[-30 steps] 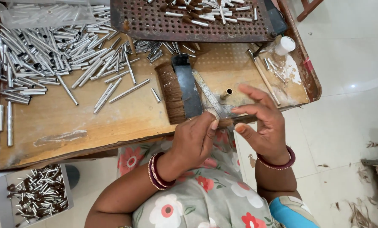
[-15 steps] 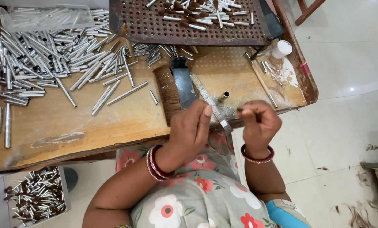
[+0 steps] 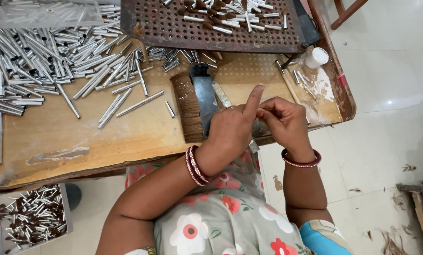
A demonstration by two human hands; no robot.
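While both hands meet just over the front edge of the bench point(image 3: 79, 141), the work in hand looks like a fitting step: something small is being pinched and worked between the fingers, close above the brush point(image 3: 185, 106) and the dark flat blade point(image 3: 204, 101) that lie side by side near the middle of the bench.

The left hand point(image 3: 233, 127) is mostly curled, its index finger sticking straight up and free, the thumb and other fingers folded in toward the right hand. What they grip is hidden behind the knuckles; I cannot tell whether it is one of the tubes. The right hand point(image 3: 284, 120) is closed into a loose fist, fingertips drawn together against the left hand's fingers, touching them. A pale strip of something peeks out below the left hand at the bench's front edge, too blurred to name.

The loose pile of metal tubes point(image 3: 46, 61) lies well apart, spread over the back left corner. A perforated tray point(image 3: 173, 28) with more tubes sits along the back edge, a small white cap point(image 3: 317, 56) near the right edge, and a box of finished pieces point(image 3: 32, 217) sits below the bench's front left corner.

My reading: the next move needs a steady pinch and fine alignment, not force.
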